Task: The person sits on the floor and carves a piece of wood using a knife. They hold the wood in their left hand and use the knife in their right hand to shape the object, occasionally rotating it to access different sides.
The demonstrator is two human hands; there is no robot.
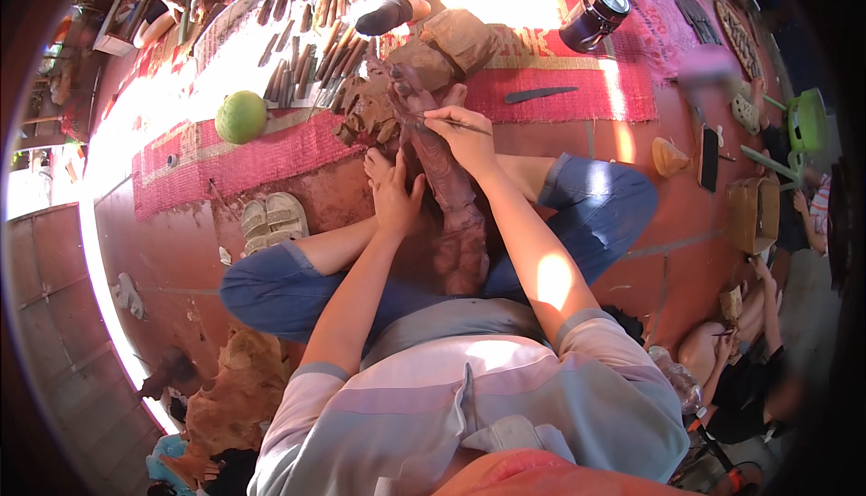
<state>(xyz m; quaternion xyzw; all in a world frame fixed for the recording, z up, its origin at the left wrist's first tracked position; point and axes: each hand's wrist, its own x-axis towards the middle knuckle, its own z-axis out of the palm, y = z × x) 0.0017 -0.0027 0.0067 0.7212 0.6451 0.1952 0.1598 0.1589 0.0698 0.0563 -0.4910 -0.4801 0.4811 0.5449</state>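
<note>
A long reddish-brown wood carving [449, 191] with rippled, grooved surfaces lies between my crossed legs, running from my lap toward my feet. My left hand [397, 200] rests against its left side, fingers stretched out and apart. On the far part of the carving, my right hand [465, 142] pinches a thin dark stick-like tool [462, 124]; its exact kind is too small to make out. Just beyond the carving's far end sit a rough brown wood chunk [368, 113] and a paler wood block [462, 38].
Several wood-handled carving tools [311, 63] lie on a sheet at the far left, near a green round fruit [241, 117]. A dark blade [541, 95] and a black cylindrical lantern [595, 18] are on the red mat [577, 81]. Sandals [273, 221] lie left; other people sit around.
</note>
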